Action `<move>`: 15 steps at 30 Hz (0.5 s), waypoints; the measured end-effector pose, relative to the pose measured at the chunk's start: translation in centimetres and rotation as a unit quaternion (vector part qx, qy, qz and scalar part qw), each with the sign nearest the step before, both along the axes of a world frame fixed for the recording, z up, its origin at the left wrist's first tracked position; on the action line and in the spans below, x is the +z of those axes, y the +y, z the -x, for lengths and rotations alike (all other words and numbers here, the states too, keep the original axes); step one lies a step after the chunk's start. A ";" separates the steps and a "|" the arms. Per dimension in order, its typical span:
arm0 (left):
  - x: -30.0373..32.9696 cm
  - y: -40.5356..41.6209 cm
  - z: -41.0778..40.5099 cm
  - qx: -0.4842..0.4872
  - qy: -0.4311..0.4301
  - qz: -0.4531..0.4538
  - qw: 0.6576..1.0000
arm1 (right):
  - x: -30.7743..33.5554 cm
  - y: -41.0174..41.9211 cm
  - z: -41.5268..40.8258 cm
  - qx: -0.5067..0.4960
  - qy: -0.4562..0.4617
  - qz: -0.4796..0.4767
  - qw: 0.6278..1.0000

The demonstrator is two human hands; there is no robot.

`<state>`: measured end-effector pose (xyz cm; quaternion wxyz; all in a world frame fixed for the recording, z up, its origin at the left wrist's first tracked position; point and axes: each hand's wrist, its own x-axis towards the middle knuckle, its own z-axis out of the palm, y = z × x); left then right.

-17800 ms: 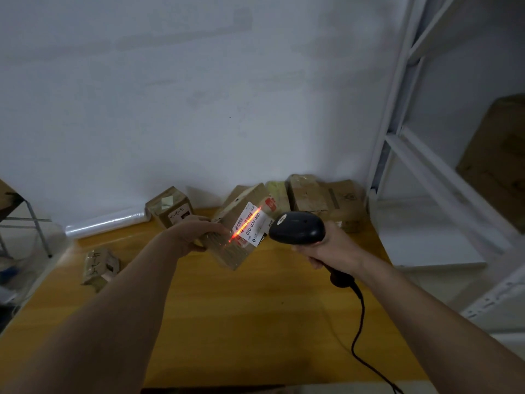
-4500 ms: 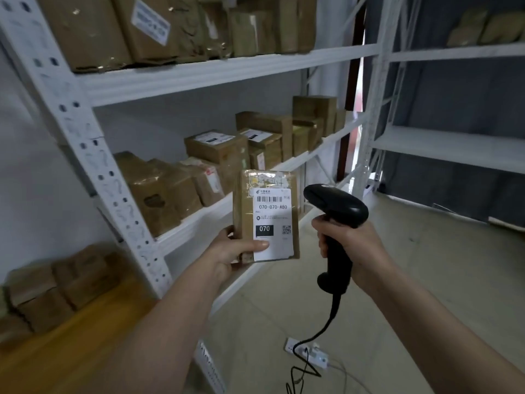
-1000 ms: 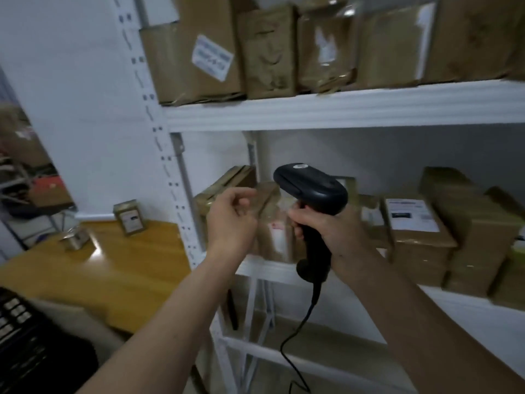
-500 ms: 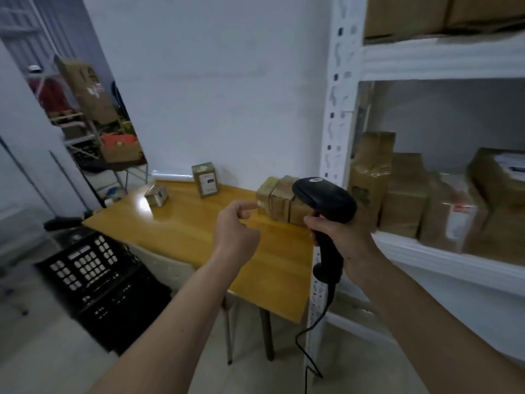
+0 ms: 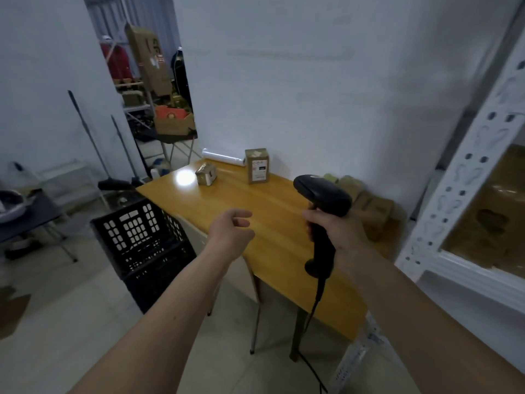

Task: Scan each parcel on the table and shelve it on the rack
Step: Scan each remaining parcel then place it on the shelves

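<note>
A person's left hand (image 5: 231,233) reaches out over the near edge of a yellow wooden bench (image 5: 272,223), its grip loose, fingers relaxed and holding nothing. The right hand (image 5: 336,231) has its grip wrapped round the handle of a black corded barcode scanner (image 5: 322,200), head pointing left, cable trailing to the floor. Beside the bench stands a black perforated plastic crate (image 5: 142,237). Two brown taped parcels sit apart at the bench's far end: a small parcel (image 5: 206,174) lying low and a tall parcel (image 5: 257,165) standing upright, its white label too blurred to read. A cluster of brown parcels (image 5: 369,206), count unclear, rests against the wall behind the scanner, at the bench's right end. A roll of clear film (image 5: 223,156) lies along the wall. At right rises the white perforated metal rack (image 5: 466,177), with a brown parcel on its shelf (image 5: 494,211). Through the doorway beyond, cardboard boxes (image 5: 150,61) are stacked.
</note>
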<state>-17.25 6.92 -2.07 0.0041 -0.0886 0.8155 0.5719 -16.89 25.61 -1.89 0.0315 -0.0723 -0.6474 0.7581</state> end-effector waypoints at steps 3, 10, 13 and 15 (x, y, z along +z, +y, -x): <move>-0.3 -1.3 2.9 0.000 -0.010 -0.015 1.000 | -0.5 -2.0 3.3 0.008 -0.009 0.014 1.000; -1.3 -3.0 14.1 0.009 -0.021 -0.033 0.999 | -0.9 -4.8 13.5 0.005 -0.047 0.046 0.998; -1.5 -3.7 19.2 -0.016 -0.029 -0.021 0.999 | -0.6 -5.8 18.2 0.000 -0.063 0.042 0.997; -1.9 -4.7 22.1 -0.026 -0.024 -0.018 0.999 | -0.1 -6.7 21.2 0.007 -0.064 0.038 0.997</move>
